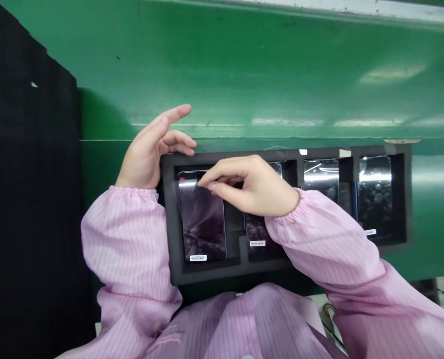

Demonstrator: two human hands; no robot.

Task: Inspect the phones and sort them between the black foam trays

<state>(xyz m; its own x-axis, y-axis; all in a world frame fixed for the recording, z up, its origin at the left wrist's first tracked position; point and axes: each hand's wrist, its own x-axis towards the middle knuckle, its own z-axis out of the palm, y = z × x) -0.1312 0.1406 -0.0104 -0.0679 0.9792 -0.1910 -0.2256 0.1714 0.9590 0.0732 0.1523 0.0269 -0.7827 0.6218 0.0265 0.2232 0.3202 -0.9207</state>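
A black foam tray [210, 275] lies before me, with several smartphones in its compartments. The leftmost phone [203, 224] is screen up, with a white barcode label near its lower edge and faint streaks across the glass. Over its upper part, my right hand [250, 184] has thumb and fingertips pinched together; whatever they grip is too small to make out. That hand and its sleeve partly cover the second phone [257, 232]. My left hand [150, 144] is raised at the tray's upper left corner, fingers spread and holding nothing.
Farther right in the tray are a third phone [321, 182] and a fourth phone [375, 194]. A tall black stack [27, 199] stands along the left side. Under everything is a green work surface [244, 75], with a pale rail [337, 11] along its far edge.
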